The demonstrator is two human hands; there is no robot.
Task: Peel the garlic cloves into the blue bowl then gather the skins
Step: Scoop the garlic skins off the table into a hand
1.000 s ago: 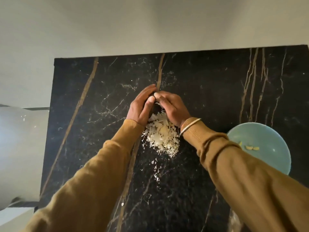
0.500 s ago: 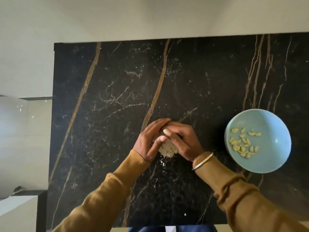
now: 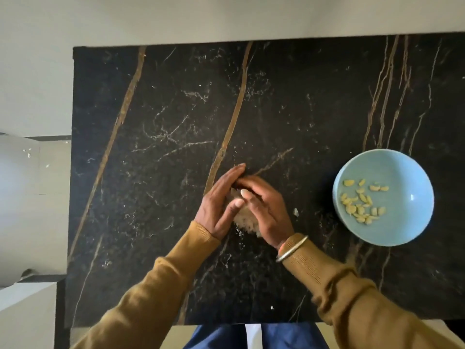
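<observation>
The skins point(image 3: 245, 220) are lying as a small, pale, flaky heap on the black veined table point(image 3: 151, 122), squeezed between both hands near its middle. The visible part of the heap is running lengthwise from the person's side away toward the fingertips, leaning slightly left at the far end. The left hand point(image 3: 219, 205) is pressing against its left side with nearly straight fingers. The right hand point(image 3: 266, 212) is cupping over it with curved fingers, its thumb meeting the left thumb on top. One loose flake point(image 3: 296, 212) is lying just right of the right hand. Well apart to the right, the blue bowl point(image 3: 407, 177) is sitting upright, holding pale yellow peeled cloves point(image 3: 362, 202) pointing in mixed directions.
</observation>
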